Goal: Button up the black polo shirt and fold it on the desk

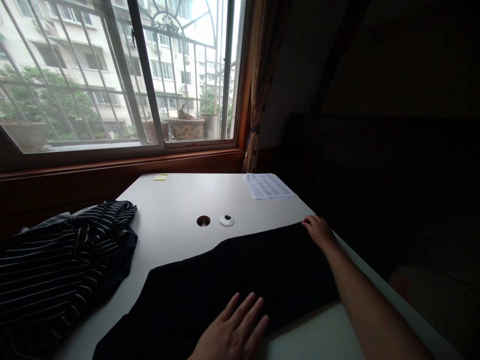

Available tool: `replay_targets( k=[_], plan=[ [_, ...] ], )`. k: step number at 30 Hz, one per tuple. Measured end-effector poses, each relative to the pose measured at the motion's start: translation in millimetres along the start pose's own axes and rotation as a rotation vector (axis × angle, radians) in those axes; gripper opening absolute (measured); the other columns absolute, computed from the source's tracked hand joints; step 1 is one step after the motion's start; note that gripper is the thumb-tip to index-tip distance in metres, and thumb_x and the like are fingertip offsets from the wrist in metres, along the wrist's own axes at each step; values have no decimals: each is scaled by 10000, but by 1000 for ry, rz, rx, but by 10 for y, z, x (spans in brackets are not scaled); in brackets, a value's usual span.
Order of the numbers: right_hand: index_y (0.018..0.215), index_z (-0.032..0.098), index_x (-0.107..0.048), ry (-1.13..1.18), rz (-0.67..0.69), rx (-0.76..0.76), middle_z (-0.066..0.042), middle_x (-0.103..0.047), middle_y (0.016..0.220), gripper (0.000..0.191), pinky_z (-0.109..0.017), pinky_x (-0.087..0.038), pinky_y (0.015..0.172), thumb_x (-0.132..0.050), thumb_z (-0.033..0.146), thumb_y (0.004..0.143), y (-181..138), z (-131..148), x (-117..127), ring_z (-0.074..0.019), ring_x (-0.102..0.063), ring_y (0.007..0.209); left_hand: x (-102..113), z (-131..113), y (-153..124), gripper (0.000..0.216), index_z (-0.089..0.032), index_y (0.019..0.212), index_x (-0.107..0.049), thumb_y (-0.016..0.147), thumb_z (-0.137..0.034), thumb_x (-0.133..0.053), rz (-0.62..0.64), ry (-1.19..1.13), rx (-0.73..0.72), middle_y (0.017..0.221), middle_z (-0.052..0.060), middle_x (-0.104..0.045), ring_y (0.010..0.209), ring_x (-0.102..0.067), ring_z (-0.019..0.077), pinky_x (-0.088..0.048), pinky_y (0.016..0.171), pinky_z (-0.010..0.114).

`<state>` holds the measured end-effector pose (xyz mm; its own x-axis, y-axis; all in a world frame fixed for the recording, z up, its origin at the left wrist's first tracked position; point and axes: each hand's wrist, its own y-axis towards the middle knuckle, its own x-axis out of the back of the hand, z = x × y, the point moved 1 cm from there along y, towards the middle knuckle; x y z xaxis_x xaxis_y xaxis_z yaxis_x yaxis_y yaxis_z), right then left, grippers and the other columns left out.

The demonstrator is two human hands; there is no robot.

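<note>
A dark garment, with the look of trousers folded lengthwise, lies stretched across the white table from the lower left to the right edge. My left hand rests flat on its near middle part, fingers extended. At the garment's far right corner, my right hand pinches the cloth between thumb and fingers. The garment's lower left end runs out of view.
On the left of the white table sits a heap of striped dark clothes. Farther back are a cable hole, its round white cover, a yellow note and printed papers. A barred window stands behind.
</note>
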<state>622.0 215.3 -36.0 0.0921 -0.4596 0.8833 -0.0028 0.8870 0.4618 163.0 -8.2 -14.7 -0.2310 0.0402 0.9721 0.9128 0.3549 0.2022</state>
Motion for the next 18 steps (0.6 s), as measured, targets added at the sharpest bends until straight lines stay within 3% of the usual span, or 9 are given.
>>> replay_targets(
  k=[10, 18],
  plan=[
    [884, 203, -618, -85, 7, 34, -95, -659, 986, 159, -360, -419, 768, -479, 268, 924, 66, -56, 31, -249, -558, 883, 17, -18, 5, 608, -147, 1576, -101, 1066, -385, -330, -87, 177, -18, 1599, 104, -232, 1471, -273, 240, -250, 1192, 372],
    [883, 219, -624, -171, -23, 52, -83, -655, 955, 155, -358, -380, 719, -492, 275, 940, 43, 119, 140, -264, -531, 921, 29, -36, 11, 586, -156, 1575, -131, 1068, -394, -302, -113, 220, -8, 1586, 95, -283, 1459, -305, 231, -289, 1161, 376]
  ],
)
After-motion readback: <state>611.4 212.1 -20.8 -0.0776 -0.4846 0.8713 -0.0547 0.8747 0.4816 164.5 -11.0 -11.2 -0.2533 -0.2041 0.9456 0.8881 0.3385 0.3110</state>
